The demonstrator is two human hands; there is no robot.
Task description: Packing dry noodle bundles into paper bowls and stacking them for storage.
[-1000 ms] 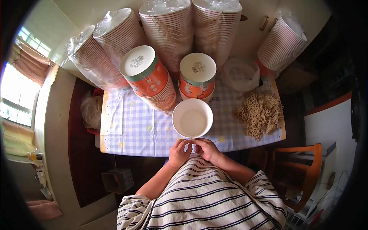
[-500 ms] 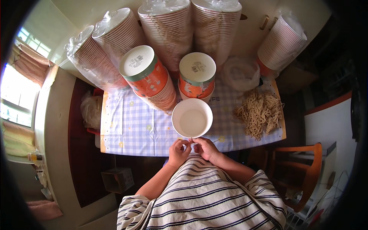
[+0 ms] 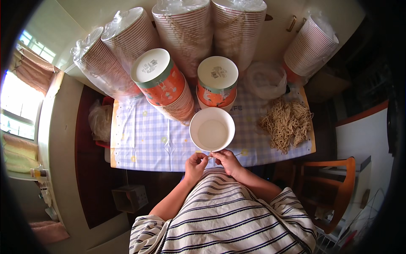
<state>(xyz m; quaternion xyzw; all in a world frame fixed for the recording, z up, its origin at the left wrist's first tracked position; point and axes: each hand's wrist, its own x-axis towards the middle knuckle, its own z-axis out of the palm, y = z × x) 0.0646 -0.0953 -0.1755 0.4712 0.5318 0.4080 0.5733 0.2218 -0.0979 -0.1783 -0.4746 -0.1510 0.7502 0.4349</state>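
Note:
A white paper tub (image 3: 204,146) stands mouth up near the table's front edge, its plain inside showing. Right in front of its rim, my left hand (image 3: 195,167) and my right hand (image 3: 229,163) are close together, fingertips pinched. Between them runs a thin beige cord (image 3: 209,158); a loose end sticks out past my right hand. Where exactly the cord meets the tub is too small to make out. Behind the tub stand two upturned stacks of orange tubs with green bands, a left stack (image 3: 163,86) and a middle stack (image 3: 217,95).
A tangled heap of beige cords (image 3: 287,127) lies at the table's right. Bagged tub stacks (image 3: 182,40) line the back, another bagged stack (image 3: 311,48) standing far right. A crumpled clear bag (image 3: 266,80) lies before them. A wooden chair (image 3: 347,186) is at right.
My left hand has drawn slightly left, away from my right hand, and a short length of cord now shows between them. The tub has stayed in place.

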